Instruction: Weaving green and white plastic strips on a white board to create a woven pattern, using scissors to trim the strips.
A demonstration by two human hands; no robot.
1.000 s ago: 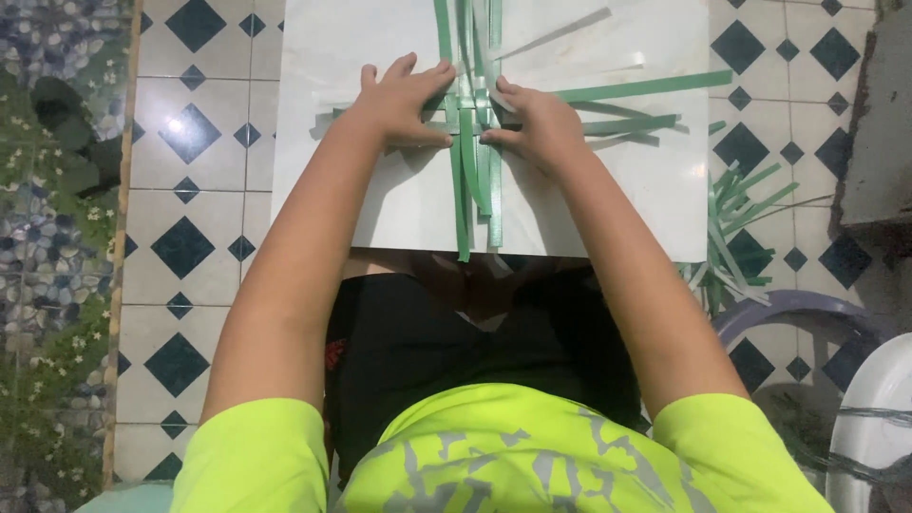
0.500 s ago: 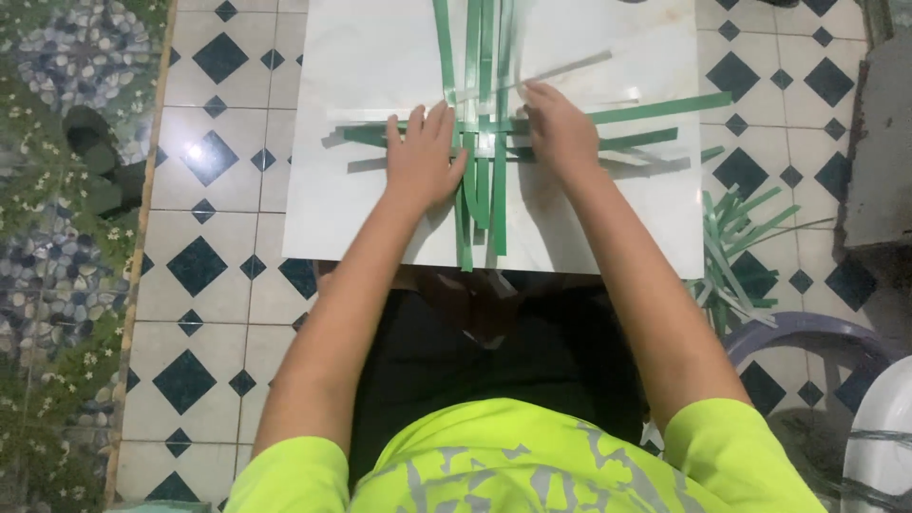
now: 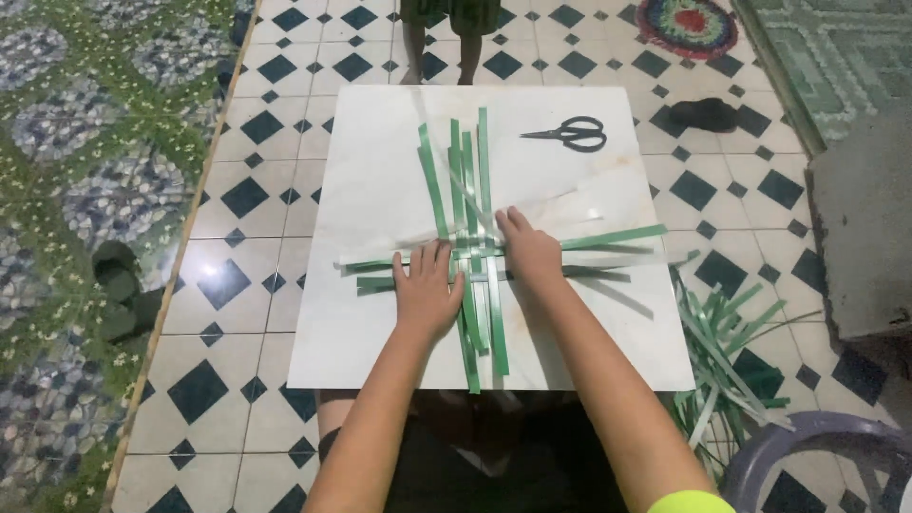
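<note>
Crossed green strips under both hands

Green strips, long, narrow and flat, crossed on a white board. One bundle laid lengthwise from 12 to 6 o'clock, fanning slightly apart toward 12, reaching past the board's near edge at 6. Another set laid across from 9 to 3 o'clock, its longest strip tilted up a little toward 3. Interlaced at the crossing in the board's middle, partly covered there. Glossy surface, some pale reflections.
</note>
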